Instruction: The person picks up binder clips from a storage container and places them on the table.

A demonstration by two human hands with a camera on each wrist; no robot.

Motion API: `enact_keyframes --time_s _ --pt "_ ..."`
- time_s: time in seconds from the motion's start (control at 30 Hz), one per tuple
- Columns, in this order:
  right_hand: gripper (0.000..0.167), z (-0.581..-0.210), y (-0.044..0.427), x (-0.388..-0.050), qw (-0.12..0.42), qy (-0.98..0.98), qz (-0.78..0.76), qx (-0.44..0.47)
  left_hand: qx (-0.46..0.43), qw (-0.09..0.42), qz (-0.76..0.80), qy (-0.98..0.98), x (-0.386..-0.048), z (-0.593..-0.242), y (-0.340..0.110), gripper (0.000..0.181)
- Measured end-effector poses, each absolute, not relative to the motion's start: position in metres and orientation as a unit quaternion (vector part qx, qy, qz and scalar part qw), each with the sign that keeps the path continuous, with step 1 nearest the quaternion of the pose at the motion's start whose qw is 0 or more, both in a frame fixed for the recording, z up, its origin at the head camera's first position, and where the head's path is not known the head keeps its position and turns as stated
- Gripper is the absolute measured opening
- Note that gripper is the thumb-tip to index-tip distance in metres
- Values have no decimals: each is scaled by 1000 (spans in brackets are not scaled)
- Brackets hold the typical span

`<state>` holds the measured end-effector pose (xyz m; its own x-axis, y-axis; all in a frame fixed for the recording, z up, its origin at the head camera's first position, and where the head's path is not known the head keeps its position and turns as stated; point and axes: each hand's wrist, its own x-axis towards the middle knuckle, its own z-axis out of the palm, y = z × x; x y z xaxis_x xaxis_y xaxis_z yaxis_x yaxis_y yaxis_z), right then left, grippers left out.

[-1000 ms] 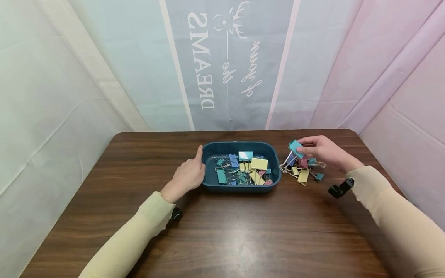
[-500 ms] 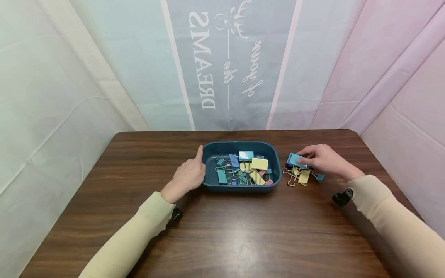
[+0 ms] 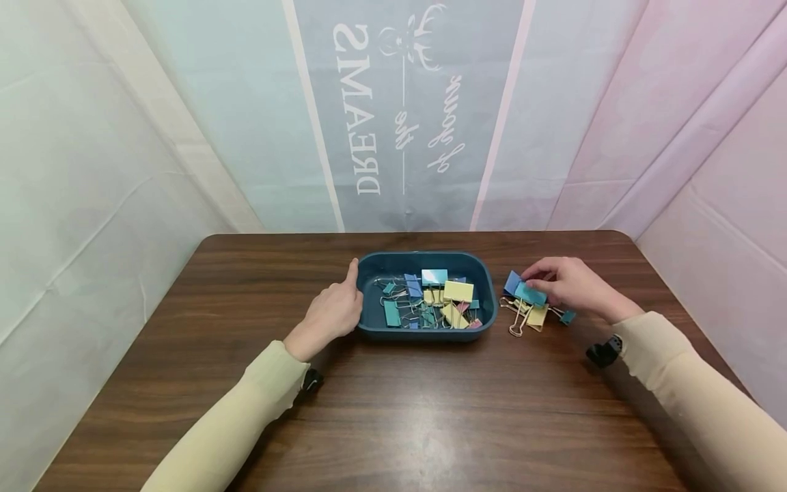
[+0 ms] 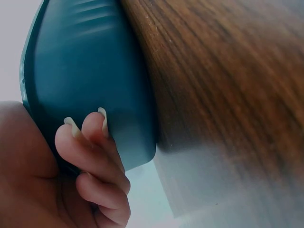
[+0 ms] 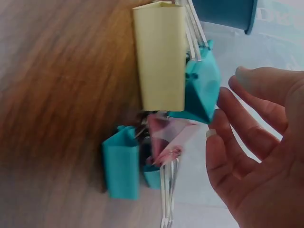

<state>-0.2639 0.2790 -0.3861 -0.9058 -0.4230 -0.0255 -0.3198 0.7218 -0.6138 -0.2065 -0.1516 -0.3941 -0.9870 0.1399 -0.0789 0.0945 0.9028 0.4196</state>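
Note:
My left hand holds the left end of a dark teal plastic tray, its index finger lying along the rim. In the left wrist view, the curled fingers rest against the tray's outer wall. Several binder clips, such as a yellow one, lie inside. My right hand is over a small heap of binder clips right of the tray. Its fingertips are at a turquoise binder clip on top; the right wrist view shows the thumb apart from that clip.
In the heap lie a blue clip, a yellow clip and a small teal clip. The wooden table ends at a printed curtain behind it, with pale cloth on both sides.
My right hand has lowered the turquoise clip from above the heap onto it, and the thumb has come away from it. The left hand and the tray have stayed in place.

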Motion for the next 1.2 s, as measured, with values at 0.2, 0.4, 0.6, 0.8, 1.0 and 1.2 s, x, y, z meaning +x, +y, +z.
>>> enact_keyframes --time_s 0.2,0.4,0.6,0.8,1.0,1.2 --pt "26 -374 270 -263 113 906 -362 -190 58 62 216 973 -206 -392 -152 66" --pt "28 -358 241 -264 98 895 -359 -244 57 60 220 972 -204 -391 -154 65" --pt "26 -346 206 -275 71 892 -325 -305 64 59 218 972 -205 -393 -154 65" --pt "24 -333 169 -288 78 884 -311 -340 65 57 218 972 -206 -394 -154 65" --pt "21 -324 134 -301 65 870 -312 -377 61 56 223 971 -205 -395 -154 65" --pt "19 -329 107 -313 61 861 -320 -391 65 56 220 972 -205 -397 -153 65"
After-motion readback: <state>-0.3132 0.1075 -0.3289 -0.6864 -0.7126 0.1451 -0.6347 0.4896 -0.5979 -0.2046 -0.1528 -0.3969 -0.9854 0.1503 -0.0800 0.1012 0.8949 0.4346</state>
